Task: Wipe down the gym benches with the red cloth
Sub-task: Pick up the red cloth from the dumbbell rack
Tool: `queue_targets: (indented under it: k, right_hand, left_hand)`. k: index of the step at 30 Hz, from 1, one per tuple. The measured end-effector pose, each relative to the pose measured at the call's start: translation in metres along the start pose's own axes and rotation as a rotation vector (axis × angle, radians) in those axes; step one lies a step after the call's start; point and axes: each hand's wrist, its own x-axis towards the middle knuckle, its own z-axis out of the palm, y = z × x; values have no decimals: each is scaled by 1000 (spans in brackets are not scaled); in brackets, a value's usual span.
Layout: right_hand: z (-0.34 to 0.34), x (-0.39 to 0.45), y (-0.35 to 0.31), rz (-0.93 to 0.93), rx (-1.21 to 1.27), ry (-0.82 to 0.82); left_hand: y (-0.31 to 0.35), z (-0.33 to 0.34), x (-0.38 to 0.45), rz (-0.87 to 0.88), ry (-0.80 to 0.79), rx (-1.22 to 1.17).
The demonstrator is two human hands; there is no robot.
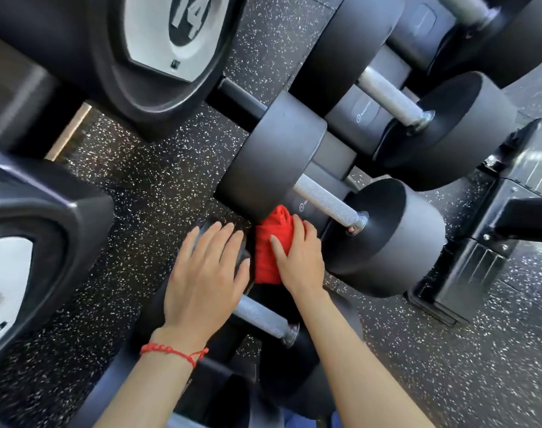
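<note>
The red cloth [271, 242] is bunched up on a dark rack surface between two black dumbbells. My right hand [297, 257] presses down on the cloth, fingers curled over its right side. My left hand [206, 273] lies flat with fingers spread on the black head of the nearest dumbbell [263, 316], just left of the cloth; a red string bracelet is on that wrist. No gym bench shows in this view.
A dumbbell [322, 199] with a knurled steel handle lies just beyond the cloth, with more dumbbells [396, 100] behind it on a black rack [455, 279]. Large black-and-white weights [158, 50] hang at left. Speckled black rubber floor [146, 186] lies below.
</note>
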Motion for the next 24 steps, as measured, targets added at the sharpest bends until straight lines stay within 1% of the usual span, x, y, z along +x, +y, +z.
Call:
queue_targets:
  k: [5, 11, 24]
  right_hand:
    - [9, 2, -6, 0, 98, 3]
    - [21, 4, -10, 18, 235, 81]
    - [26, 4, -8, 72, 372, 114]
  left_hand:
    - [1, 0, 1, -29, 18, -24]
    - [1, 1, 1, -24, 22, -33]
    - [1, 2, 2, -30, 54, -47]
